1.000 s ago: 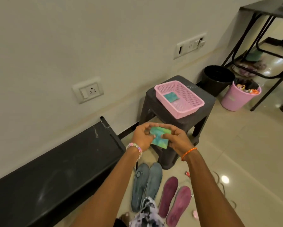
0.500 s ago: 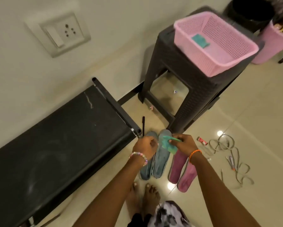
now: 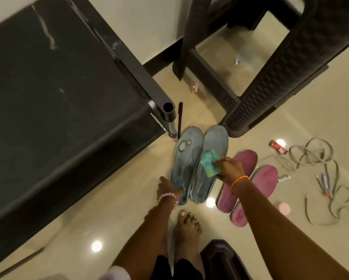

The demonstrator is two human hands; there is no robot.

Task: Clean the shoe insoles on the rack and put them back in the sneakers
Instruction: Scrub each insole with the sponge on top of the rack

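- The black rack (image 3: 54, 102) filled the left of my view, its top surface dark and scuffed, one open tube end at its near corner.
- A dark woven-pattern stool (image 3: 270, 77) stood at upper right, one leg coming down just beside the toe of a grey insole.
- The beige tiled floor (image 3: 291, 249) showed several bright light reflections.
- My bare foot (image 3: 186, 225) was planted on the floor just below the insoles.
- Two grey insoles (image 3: 186, 158) lay side by side on the floor beside the rack's corner, toes pointing away from me.
- Two pink insoles (image 3: 260, 182) lay to their right, partly overlapping each other.
- A tangle of grey laces (image 3: 319, 156) sprawled on the floor further right, with small bits of litter near it.
- My left hand (image 3: 167, 187), a beaded bracelet on the wrist, reached down to the heel edge of the left grey insole; how far its fingers were curled I could not tell.
- My right hand (image 3: 229, 167), an orange band on the wrist, pinched a small green-blue cloth (image 3: 209, 163) over the right grey insole.
- A thin black pen (image 3: 179, 120) lay beside the rack's leg.
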